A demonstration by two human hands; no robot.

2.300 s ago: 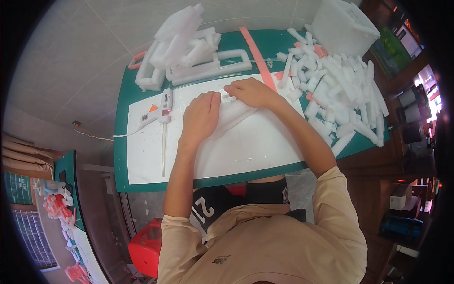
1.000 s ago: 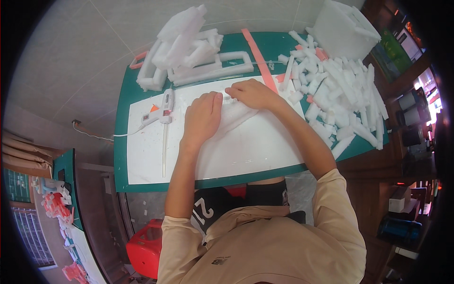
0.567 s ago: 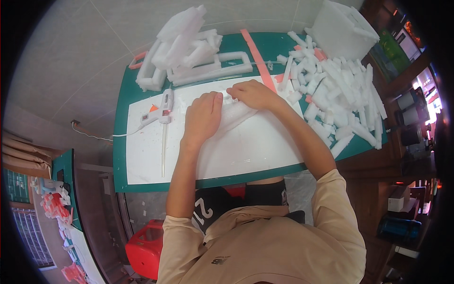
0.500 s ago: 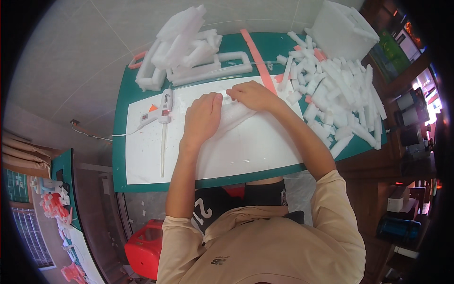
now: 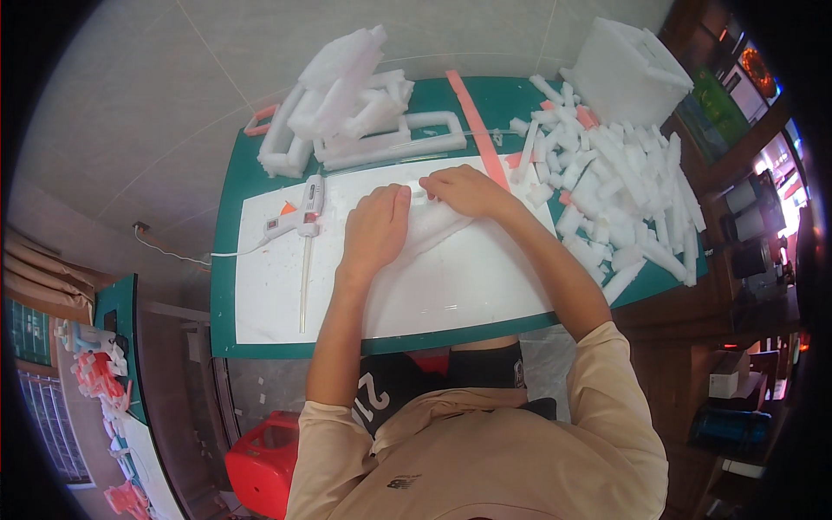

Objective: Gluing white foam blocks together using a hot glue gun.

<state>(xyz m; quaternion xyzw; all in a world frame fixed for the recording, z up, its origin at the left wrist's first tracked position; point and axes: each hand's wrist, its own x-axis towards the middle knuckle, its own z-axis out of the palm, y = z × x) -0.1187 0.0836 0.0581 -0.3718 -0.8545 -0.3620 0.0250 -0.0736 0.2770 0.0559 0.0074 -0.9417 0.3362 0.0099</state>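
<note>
Foam piece (image 5: 433,227): white and soft-looking, it lies on the big white sheet near the far edge, under both hands.
Left hand (image 5: 374,232): it lies flat on the foam piece, palm down.
Left fingers (image 5: 392,201): they are stretched out straight and close together, pressing down, not curled around anything.
Right hand (image 5: 464,191): it rests on the far end of the same foam piece, just beside the left hand.
Right fingers (image 5: 431,184): they are bent and bunched together at the foam's edge; I cannot tell if they pinch it or only press on it.
White sheet (image 5: 485,277): a big flat board that covers most of the green mat.
Green mat (image 5: 227,286): it lies on the surface under the sheet.
Glue gun (image 5: 296,218): white, it lies on the sheet to the left of the left hand, with a long thin stick just below it.
Foam frames (image 5: 347,113): a pile of white shapes at the far side of the mat.
Foam bits (image 5: 624,199): many small white strips heaped to the right of the right hand.
Pink strip (image 5: 478,130): it runs across the mat just past the right hand.
</note>
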